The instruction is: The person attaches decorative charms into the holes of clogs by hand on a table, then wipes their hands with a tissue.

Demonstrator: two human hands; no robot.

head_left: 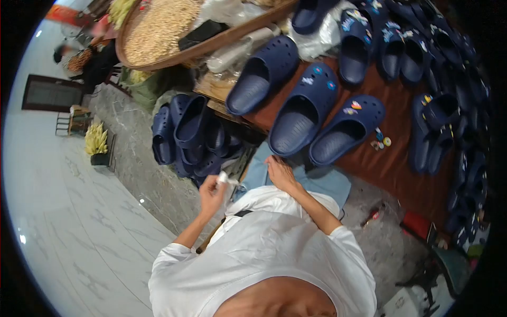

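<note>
No text, label, brand, number or sign can be read.

Two navy clogs (318,96) block the right hand (282,174) ahead, but brown cloth (393,177) to their right allows passage.

Navy clogs (302,113) — reddish-brown cloth (391,165)

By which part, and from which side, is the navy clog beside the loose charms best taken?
Probably grip the navy clog by its heel, from the side of the right hand: the heel points that way, the charm-decorated toe away.
</note>
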